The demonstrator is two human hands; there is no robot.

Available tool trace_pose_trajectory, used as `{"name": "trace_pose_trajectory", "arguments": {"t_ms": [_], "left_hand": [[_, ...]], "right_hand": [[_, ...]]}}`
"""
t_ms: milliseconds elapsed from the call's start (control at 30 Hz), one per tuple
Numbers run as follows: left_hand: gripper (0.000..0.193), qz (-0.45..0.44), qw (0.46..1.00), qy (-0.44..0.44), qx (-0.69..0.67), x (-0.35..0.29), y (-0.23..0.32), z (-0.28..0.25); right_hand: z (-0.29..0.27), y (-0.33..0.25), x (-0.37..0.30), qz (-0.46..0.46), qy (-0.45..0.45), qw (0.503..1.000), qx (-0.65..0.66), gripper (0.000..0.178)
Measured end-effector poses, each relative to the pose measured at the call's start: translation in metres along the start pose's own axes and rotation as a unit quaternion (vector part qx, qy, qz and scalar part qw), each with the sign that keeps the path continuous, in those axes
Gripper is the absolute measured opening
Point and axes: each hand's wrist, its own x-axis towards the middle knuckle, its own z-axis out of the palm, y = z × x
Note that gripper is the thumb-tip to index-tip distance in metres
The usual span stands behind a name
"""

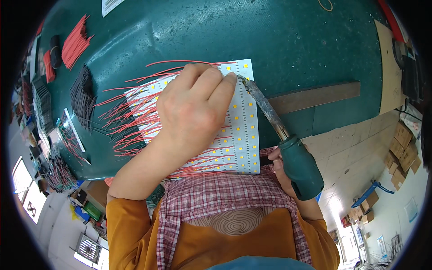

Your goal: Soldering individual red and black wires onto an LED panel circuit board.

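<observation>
Board [244,135], white with rows of yellow squares [250,104], lies on the near part of the green counter [288,45], its near edge close against the plaid apron [225,191]; red wires [135,120] fan out past its left edge, some crossing its face.

Risks, judged: the tip of the soldering iron [289,147] sits just beside the fingertips of the left hand [195,103], so a small slip of either hand could burn skin; the same slip could scorch a neighbouring yellow square; wires lying loose and crossed could catch on the left wrist and tug at a joint; a shift of the body could nudge the near edge and spoil alignment under the tip.

Pose: left hand arched over the board's upper part, back toward the camera, knuckles bent, forearm [146,164] slanting in from lower left; its fingertips gather near the tip, but whether they pinch a wire cannot be told, their undersides being hidden; right hand [280,170] curled at the iron's green handle, gripping it, by the board's near right corner, mostly hidden behind that handle; iron's shaft slants up and leftward to the board; brown bar [321,95] lies right of the board.
</observation>
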Motion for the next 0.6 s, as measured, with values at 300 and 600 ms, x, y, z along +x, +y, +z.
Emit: {"name": "trace_pose_trajectory", "arguments": {"t_ms": [300, 600], "left_hand": [[0.026, 0.056, 0.996, -0.001, 0.064, 0.001, -0.004, 0.006], [0.021, 0.026, 0.997, -0.062, 0.038, 0.000, -0.012, 0.003]], "right_hand": [[-0.019, -0.033, 0.022, -0.066, 0.021, 0.997, 0.021, 0.008], [0.005, 0.002, 0.013, 0.045, 0.025, 0.964, 0.260, 0.015]]}}
